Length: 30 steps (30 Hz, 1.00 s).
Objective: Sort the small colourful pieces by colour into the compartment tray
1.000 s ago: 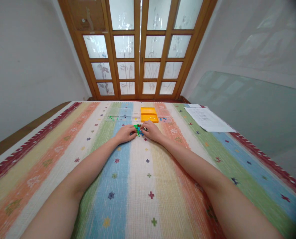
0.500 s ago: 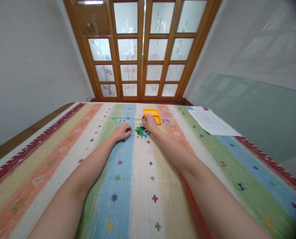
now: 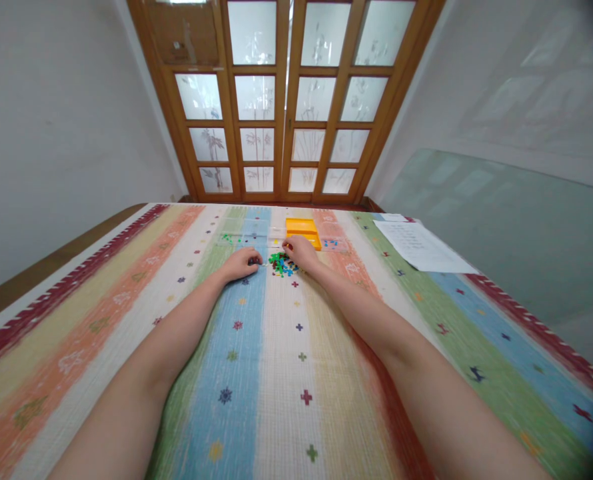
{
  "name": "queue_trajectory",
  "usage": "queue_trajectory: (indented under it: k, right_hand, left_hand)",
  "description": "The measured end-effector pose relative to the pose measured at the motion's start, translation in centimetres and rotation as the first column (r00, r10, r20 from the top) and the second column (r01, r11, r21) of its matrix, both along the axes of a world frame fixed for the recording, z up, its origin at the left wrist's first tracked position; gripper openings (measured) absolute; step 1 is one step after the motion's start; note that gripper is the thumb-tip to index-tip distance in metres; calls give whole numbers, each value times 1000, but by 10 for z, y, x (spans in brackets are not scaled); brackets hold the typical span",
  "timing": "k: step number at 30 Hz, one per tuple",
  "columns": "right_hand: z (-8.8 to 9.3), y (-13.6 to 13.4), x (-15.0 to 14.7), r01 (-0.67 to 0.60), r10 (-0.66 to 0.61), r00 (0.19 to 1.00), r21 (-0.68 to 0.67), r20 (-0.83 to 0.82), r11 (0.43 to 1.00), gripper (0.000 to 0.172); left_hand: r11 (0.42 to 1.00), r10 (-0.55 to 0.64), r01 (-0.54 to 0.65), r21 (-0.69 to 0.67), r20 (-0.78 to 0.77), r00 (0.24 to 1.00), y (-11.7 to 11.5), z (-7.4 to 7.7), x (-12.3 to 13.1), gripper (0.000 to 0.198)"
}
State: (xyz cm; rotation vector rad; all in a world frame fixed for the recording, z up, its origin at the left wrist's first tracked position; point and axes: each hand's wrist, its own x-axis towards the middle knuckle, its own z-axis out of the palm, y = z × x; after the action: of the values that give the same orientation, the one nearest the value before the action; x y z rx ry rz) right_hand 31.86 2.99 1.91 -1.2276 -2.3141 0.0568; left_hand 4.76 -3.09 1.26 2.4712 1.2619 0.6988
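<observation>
A loose pile of tiny green, blue, brown and yellow plastic pieces lies on the striped tablecloth. My left hand rests just left of it, fingers curled inward; something small and pale shows by its fingertips, too small to name. Over the pile's far right edge, my right hand has thumb and fingers pinched together, and whatever is between them is hidden. Behind the hands stands a yellow tray, partly covered by my right hand. A clear divided box at the back left holds green pieces.
Blue pieces sit in a clear compartment right of the yellow tray. Printed paper sheets lie on the table's right side. Beyond the far edge are wooden doors with glass panes; a pale glass panel leans at the right wall.
My right hand has lowered slightly toward the pile. My left hand has barely shifted, and the whole view has tilted a little.
</observation>
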Motion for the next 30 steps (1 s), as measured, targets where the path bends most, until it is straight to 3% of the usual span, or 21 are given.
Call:
queue_trajectory:
  k: [3,10,20,30]
  right_hand:
    - [5,-3,-8,-23,24,999,-29,43,999,18]
    - [16,-1,-28,70,-50,984,-113,171,991,20]
    - [32,-8,-35,132,-67,925,-152,375,980,31]
    - [41,-11,-41,168,-89,903,-155,420,974,28]
  left_hand:
    - [1000,7,-7,-16,3,1000,-1,1,1,22]
    - [1000,14,-13,-26,18,1000,0,1,1,18]
    - [983,161,-141,-117,185,969,8,-7,-4,23]
    - [993,115,-115,-3,28,993,1,-1,5,22]
